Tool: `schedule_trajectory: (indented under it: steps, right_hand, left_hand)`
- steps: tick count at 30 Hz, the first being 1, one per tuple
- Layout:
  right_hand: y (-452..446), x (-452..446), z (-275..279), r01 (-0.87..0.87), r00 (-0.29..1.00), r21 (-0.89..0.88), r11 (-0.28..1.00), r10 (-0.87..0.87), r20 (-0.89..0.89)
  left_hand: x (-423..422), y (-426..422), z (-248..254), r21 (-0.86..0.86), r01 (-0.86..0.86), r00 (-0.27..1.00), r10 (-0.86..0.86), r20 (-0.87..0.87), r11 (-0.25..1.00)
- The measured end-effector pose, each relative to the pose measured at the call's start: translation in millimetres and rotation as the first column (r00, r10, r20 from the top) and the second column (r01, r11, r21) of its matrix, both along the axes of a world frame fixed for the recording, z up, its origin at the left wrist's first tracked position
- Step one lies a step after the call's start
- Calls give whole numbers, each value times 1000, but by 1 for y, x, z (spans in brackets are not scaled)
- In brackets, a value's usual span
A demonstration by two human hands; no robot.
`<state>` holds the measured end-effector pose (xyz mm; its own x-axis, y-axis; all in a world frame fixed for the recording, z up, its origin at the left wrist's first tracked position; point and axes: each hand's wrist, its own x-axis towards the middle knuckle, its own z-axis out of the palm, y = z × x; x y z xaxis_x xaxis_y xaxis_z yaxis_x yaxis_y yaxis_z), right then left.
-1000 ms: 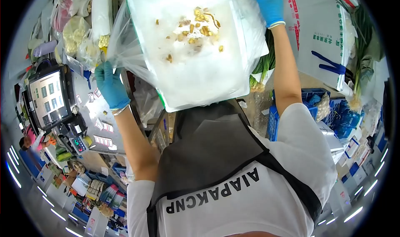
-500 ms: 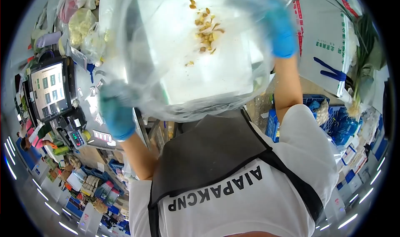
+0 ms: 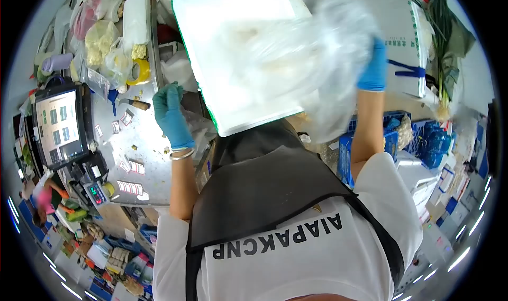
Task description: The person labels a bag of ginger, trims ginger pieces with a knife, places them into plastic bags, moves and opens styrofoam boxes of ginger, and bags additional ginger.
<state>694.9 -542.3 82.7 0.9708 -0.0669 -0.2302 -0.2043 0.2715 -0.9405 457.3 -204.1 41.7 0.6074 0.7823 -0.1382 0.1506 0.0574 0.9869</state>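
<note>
Probably a grocery packing area: touchscreen (image 3: 59, 125), blue crates (image 3: 392, 143), bagged produce (image 3: 100, 43).

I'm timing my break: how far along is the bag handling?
Done: the left side of the white container looks uncovered. In hand: the clear plastic bag, apparently held by the right hand. Left, probably: clearing the container's right side, which the bag overlaps.

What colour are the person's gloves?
Blue, with a slight teal tint, clearest in the head view.
</note>
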Motion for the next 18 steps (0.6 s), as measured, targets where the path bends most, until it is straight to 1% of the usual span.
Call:
schedule_trajectory:
  steps: [1,2,3,4,5,6,7,8,9,10,11,12,13,14,15,16,17,18]
  right_hand:
    - [-22,5,11,121,992,-8,993,-121,39]
    - [-22,-11,39,200,978,86,976,-194,-75]
    - [-22,-27,67,299,945,172,939,-266,-189]
    - [-37,-47,70,268,956,129,955,-247,-161]
    - [-50,-70,64,203,975,21,979,-200,-93]
    - [-65,-95,56,157,987,-162,974,-161,-11]
    - [-77,-122,46,118,993,-447,887,-105,54]
    - [-90,-149,38,86,995,-743,664,-22,95]
    - [-98,-175,31,75,989,-946,315,98,111]
    - [-105,-201,23,77,979,-997,-21,190,72]
    - [-111,-224,12,62,973,-959,-278,229,-3]
    - [-90,-245,37,-200,968,-920,-337,75,-238]
    - [-106,-265,11,-384,908,-830,-404,-3,-418]
    - [-121,-284,-28,-545,826,-725,-421,-125,-549]
    - [-126,-309,-53,-532,828,-690,-491,-134,-544]
    - [-139,-331,-81,-561,817,-755,-338,-80,-571]
    - [-127,-348,-49,-489,868,-863,-122,23,-495]
    - [-132,-362,-47,-405,867,-909,-101,273,-417]
  left_hand:
    - [-7,4,-23,97,9,995,1,-105,995]
    - [-13,4,-55,61,59,991,-51,-125,996]
    - [-19,7,-88,192,194,925,-114,-363,962]
    - [-23,-4,-115,275,276,896,-143,-420,921]
    - [-24,-17,-137,351,361,866,-171,-470,864]
    - [-24,-23,-163,313,372,861,-199,-468,874]
    - [-19,-30,-178,267,400,850,-246,-466,877]
    - [-17,-28,-190,132,349,888,-283,-362,928]
    - [-15,-27,-196,44,331,912,-308,-273,943]
    - [-13,-25,-210,-49,329,924,-332,-190,943]
    - [-14,-14,-224,-178,328,932,-349,-101,928]
    - [-12,-3,-238,-311,339,932,-363,-22,888]
    - [-9,7,-252,-405,356,929,-367,52,842]
    - [-5,14,-249,-462,325,886,-437,-155,825]
    - [-6,12,-239,-405,381,865,-475,-162,831]
    - [-8,9,-228,-346,433,843,-510,-171,832]
    - [-11,-6,-190,-162,450,840,-478,-255,878]
    - [-17,-14,-171,-31,482,844,-474,-252,875]
